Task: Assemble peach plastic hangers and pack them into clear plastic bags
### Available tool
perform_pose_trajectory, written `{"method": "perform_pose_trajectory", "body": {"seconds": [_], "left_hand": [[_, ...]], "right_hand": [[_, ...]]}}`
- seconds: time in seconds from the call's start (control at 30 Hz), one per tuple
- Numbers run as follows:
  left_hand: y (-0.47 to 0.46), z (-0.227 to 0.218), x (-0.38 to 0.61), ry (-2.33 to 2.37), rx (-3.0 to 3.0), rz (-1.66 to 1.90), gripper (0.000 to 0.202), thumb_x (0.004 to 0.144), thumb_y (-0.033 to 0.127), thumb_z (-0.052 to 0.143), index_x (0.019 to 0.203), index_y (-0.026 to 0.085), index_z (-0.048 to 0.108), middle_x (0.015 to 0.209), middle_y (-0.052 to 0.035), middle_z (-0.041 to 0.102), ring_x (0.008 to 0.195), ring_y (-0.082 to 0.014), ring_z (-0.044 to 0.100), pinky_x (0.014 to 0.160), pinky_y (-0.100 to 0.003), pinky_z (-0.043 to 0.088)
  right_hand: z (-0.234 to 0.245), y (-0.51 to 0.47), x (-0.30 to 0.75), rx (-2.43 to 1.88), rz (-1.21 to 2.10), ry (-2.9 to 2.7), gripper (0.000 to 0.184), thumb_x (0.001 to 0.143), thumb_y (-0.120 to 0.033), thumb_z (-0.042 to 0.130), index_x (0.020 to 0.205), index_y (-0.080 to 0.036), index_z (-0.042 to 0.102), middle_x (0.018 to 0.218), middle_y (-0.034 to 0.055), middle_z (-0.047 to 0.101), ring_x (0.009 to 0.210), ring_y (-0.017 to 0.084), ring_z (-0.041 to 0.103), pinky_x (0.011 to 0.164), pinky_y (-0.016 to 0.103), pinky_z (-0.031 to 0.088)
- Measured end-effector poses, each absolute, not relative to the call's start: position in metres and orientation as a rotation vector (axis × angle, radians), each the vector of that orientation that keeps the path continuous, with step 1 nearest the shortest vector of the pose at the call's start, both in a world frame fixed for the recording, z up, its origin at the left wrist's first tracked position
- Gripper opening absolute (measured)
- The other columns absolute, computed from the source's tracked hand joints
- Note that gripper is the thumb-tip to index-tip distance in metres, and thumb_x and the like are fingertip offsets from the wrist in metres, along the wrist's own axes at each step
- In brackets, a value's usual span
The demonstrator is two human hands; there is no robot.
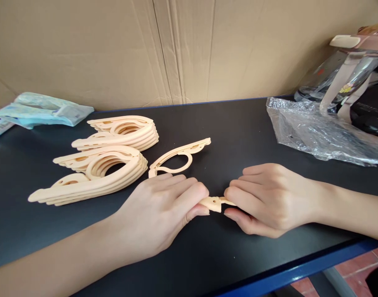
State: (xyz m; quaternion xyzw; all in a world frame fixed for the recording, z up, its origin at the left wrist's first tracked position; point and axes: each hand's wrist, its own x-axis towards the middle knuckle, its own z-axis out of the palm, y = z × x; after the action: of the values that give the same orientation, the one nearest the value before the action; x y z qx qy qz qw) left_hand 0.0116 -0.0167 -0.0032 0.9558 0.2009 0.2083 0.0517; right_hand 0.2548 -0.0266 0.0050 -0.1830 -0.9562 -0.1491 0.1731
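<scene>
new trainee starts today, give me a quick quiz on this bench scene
1. True or false: the left hand and right hand both pinch the small peach piece.
2. The clear plastic bag lies: A) under the left hand B) at the table's right end C) on the floor.
3. How many stacks of peach pieces lie on the table?
Key: 1 true; 2 B; 3 two.

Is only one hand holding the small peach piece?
No, the left hand and right hand both pinch the small peach piece.
</scene>
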Motion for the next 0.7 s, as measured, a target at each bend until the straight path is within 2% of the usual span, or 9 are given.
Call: {"method": "perform_pose_trajectory", "body": {"seconds": [0.3, 0.6, 0.7], "left_hand": [[-0.016, -0.001, 0.013, 0.598, 2.880, 0.550, 0.029, 0.107, 0.027, 0.028, 0.086, 0.020, 0.046, 0.073, 0.0034, 0.055, 0.061, -0.0137, 0.047, 0.057, -0.029, 0.031], [-0.016, -0.002, 0.011, 0.587, 2.850, 0.502, 0.027, 0.107, 0.028, 0.029, 0.090, 0.020, 0.049, 0.078, 0.0027, 0.058, 0.065, -0.0140, 0.053, 0.059, -0.029, 0.035], [-0.015, -0.002, 0.010, 0.585, 2.838, 0.505, 0.024, 0.107, 0.028, 0.033, 0.092, 0.020, 0.050, 0.077, 0.0029, 0.059, 0.065, -0.0140, 0.052, 0.059, -0.029, 0.035]], "right_hand": [[0.008, -0.030, 0.251, -0.420, -0.675, -2.681, 0.032, 0.097, -0.024, 0.046, 0.069, -0.018, 0.058, 0.053, -0.0034, 0.048, 0.046, 0.013, 0.039, 0.046, 0.029, 0.029], [0.015, -0.026, 0.255, -0.446, -0.651, -2.645, 0.048, 0.101, -0.051, 0.041, 0.070, -0.019, 0.058, 0.054, -0.0036, 0.046, 0.048, 0.014, 0.036, 0.049, 0.030, 0.029], [0.016, -0.025, 0.256, -0.474, -0.597, -2.664, 0.051, 0.102, -0.054, 0.038, 0.069, -0.020, 0.057, 0.055, -0.0035, 0.045, 0.049, 0.014, 0.035, 0.050, 0.030, 0.029]]}}
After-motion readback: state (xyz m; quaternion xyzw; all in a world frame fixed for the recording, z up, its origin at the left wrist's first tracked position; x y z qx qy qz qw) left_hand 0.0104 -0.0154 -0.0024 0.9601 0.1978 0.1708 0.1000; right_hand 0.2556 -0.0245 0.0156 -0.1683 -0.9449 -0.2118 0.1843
